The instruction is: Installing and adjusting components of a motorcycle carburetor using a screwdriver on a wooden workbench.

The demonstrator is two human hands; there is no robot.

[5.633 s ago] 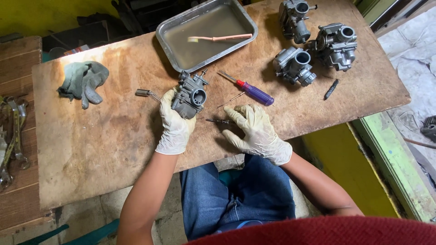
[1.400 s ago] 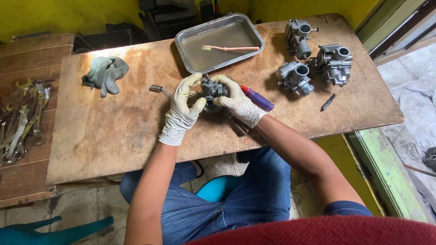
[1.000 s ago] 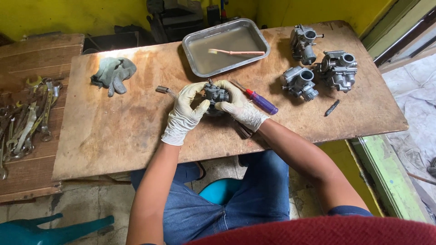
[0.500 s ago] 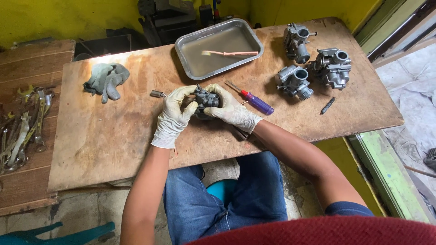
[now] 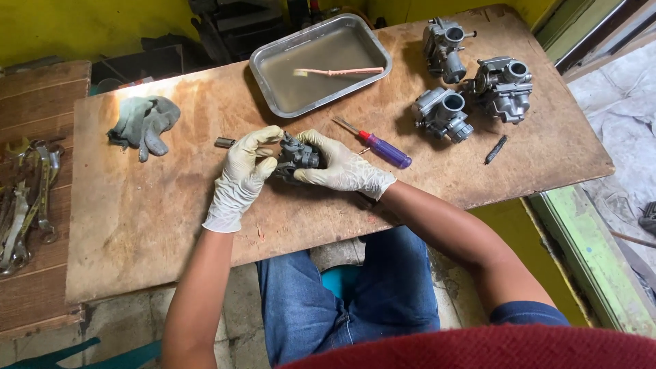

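A small dark grey metal carburetor (image 5: 297, 158) sits just above the wooden table (image 5: 137, 225), near its middle, clasped from both sides. The left hand (image 5: 244, 171) grips it at 9 o'clock, the right hand (image 5: 342, 167) at 3 o'clock, both in pale gloves.

Grey carburettor (image 5: 298, 156), pink toothbrush (image 5: 339, 72), red-and-purple screwdriver (image 5: 380, 145), grey-green gloves (image 5: 143, 123).

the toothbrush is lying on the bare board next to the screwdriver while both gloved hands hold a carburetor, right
Not quite. The head view shows the toothbrush lying in the metal tray, in the liquid there, not on the bare board. The rest holds: the left hand and right hand, both gloved, hold a carburetor, and the screwdriver lies on the board.
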